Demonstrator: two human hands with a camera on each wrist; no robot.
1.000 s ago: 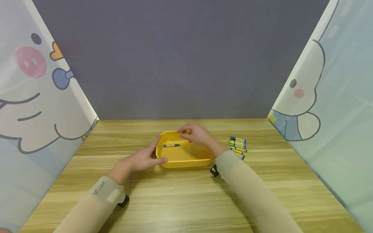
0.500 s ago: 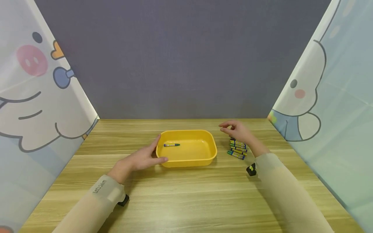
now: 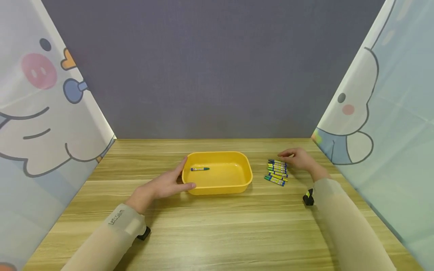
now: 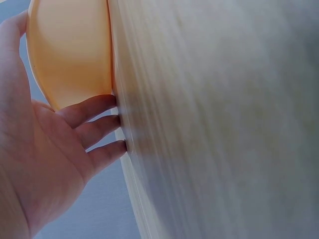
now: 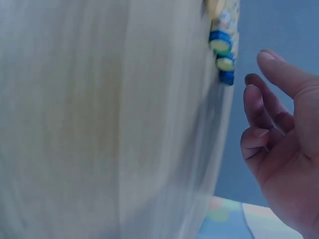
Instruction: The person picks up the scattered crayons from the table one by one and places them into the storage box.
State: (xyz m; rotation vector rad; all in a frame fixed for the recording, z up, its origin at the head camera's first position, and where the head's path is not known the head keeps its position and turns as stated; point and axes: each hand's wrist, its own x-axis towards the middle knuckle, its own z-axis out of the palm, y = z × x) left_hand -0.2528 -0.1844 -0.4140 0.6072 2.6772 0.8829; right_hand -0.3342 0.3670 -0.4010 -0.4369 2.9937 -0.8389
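Note:
My left hand [image 3: 165,184] rests against the left end of a yellow plastic tray [image 3: 220,190], thumb over the near rim and fingers along the side. In the left wrist view, the fingers [image 4: 94,130] look extended, with tips low beside the tray wall. Inside the tray lies one dark green crayon [image 3: 200,169] with a printed wrapper. To the tray's right, several crayons [image 3: 278,169] lie in a loose stack on the table. Just over their far right end hovers my right hand [image 3: 300,159]; in the right wrist view its thumb and fingers are apart, holding nothing.
A wood-grain table [image 3: 203,229] spreads beneath everything. Behind it rises a dark grey panel [image 3: 210,75]. Cartoon-printed sheets flank both sides, with a pig on the left sheet [image 3: 37,98] and a white figure on the right sheet [image 3: 356,101].
My right hand has moved from over the tray rightward to the stacked crayons, then slightly farther right and down. The left hand, tray and crayon inside stay put.

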